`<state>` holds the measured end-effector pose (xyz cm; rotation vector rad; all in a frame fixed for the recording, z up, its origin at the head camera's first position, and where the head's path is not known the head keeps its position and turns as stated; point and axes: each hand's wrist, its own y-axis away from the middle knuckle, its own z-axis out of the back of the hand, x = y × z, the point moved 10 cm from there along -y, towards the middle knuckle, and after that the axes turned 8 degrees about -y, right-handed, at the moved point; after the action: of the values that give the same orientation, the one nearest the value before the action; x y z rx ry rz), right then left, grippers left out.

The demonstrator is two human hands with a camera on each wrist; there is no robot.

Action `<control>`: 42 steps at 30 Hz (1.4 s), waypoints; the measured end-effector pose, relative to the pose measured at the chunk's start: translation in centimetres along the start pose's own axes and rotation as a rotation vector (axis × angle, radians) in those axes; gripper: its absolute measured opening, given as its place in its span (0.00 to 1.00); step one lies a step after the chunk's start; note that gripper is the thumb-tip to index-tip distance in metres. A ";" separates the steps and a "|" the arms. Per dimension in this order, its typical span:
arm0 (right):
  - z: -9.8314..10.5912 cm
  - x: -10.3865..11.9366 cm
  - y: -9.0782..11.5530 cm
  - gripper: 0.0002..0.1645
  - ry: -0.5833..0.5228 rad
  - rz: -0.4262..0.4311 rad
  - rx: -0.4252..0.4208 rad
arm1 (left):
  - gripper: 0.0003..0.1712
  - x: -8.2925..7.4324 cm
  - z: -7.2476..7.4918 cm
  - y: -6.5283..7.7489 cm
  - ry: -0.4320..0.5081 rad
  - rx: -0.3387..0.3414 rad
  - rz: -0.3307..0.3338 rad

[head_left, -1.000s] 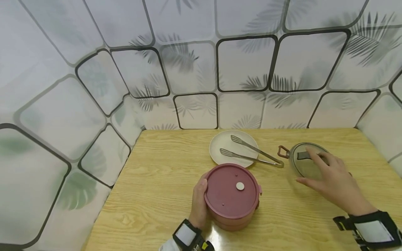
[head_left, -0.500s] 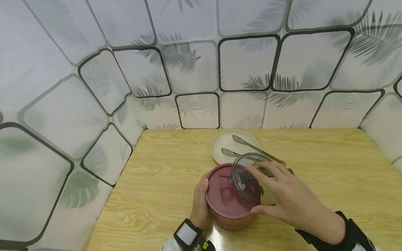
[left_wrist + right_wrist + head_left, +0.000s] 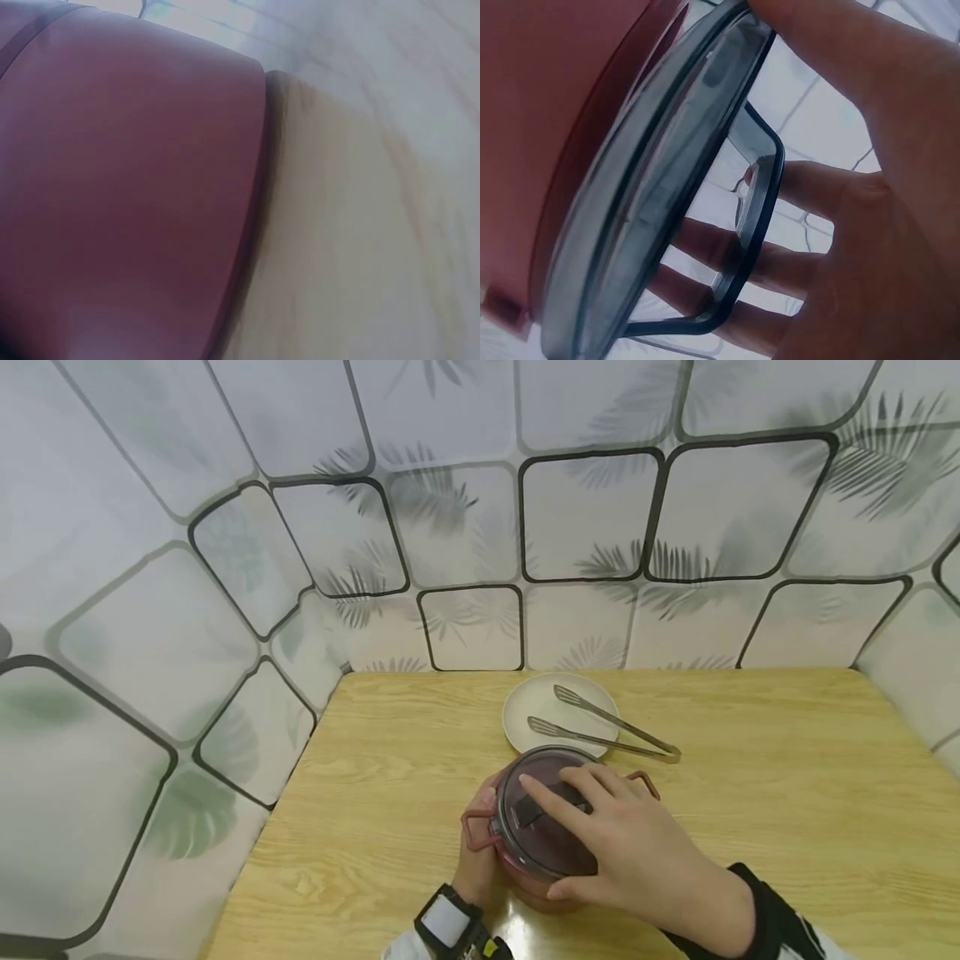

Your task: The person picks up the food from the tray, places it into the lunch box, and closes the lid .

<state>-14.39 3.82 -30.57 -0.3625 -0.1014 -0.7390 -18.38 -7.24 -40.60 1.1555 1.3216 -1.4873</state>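
A clear round lid with a grey rim and red wire clasps lies over the top of a dark pink round food container. My right hand holds the lid from above. In the right wrist view its fingers hook through the lid's dark handle, and the thumb is at the lid's edge. My left hand grips the container's left side, its fingers partly hidden behind it. The left wrist view shows the container's smooth wall standing on the wooden table.
A white plate stands just behind the container. Metal tongs lie across it, their bent end reaching over the table to the right. The wooden table meets a tile-patterned wall covering at the back and left.
My right hand has lifted the clear lid from the table at the right and carried it left onto the pink container. The left hand has stayed on the container; plate and tongs have not moved.
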 end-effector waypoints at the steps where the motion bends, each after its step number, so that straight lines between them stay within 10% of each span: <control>1: -0.1 0.1 -0.1 0.56 0.010 0.003 0.001 | 0.28 0.1 0.1 0.1 -0.014 -0.003 0.014; 10: -0.5 0.9 -0.4 0.57 0.073 0.006 -0.026 | 0.31 0.8 0.4 0.6 -0.026 -0.028 0.050; 18: -1.3 1.0 -0.8 0.54 0.085 -0.031 0.013 | 0.40 1.8 0.1 0.2 0.255 0.052 0.091; 33: -2.0 0.5 -1.1 0.57 0.164 -0.135 -0.073 | 0.26 1.0 3.9 -0.4 0.010 0.013 0.002; 42: -1.4 -1.5 -0.2 0.46 -0.186 -0.097 -0.139 | 0.15 2.5 4.4 -0.3 -0.140 -0.069 0.102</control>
<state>-15.64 4.13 -32.17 -0.5621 -0.2448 -0.8091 -19.80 -11.62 -42.81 1.0404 1.1923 -1.4117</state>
